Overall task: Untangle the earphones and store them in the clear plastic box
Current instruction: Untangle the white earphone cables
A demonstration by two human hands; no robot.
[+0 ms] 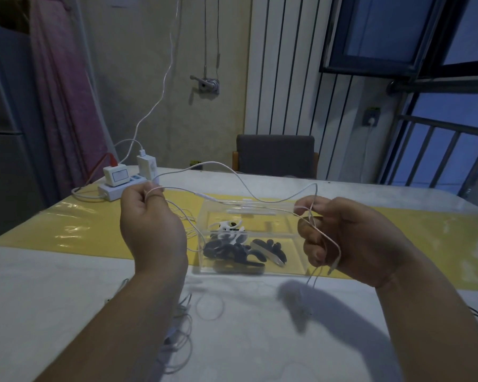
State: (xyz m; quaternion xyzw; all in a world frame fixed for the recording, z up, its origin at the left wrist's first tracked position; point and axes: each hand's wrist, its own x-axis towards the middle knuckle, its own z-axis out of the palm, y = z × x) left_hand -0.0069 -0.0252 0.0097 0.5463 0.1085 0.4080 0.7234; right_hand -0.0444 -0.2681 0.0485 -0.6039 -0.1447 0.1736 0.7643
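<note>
A thin white earphone cord [233, 172] is stretched between both hands above the table. My left hand [152, 224] pinches one end near its fingertips. My right hand [348, 238] grips the other part, with loops of cord wound over its fingers and a plug end hanging below. Between the hands, on the table, stands the clear plastic box [249, 267], open at the top. Inside it lie several black earpieces and a white one [226, 227].
More tangled white earphone cords [177, 334] lie on the table under my left forearm. A white power strip with chargers [116, 186] sits at the far left corner. A yellow mat [66, 230] runs across the table. A grey chair [275, 154] stands behind the far edge.
</note>
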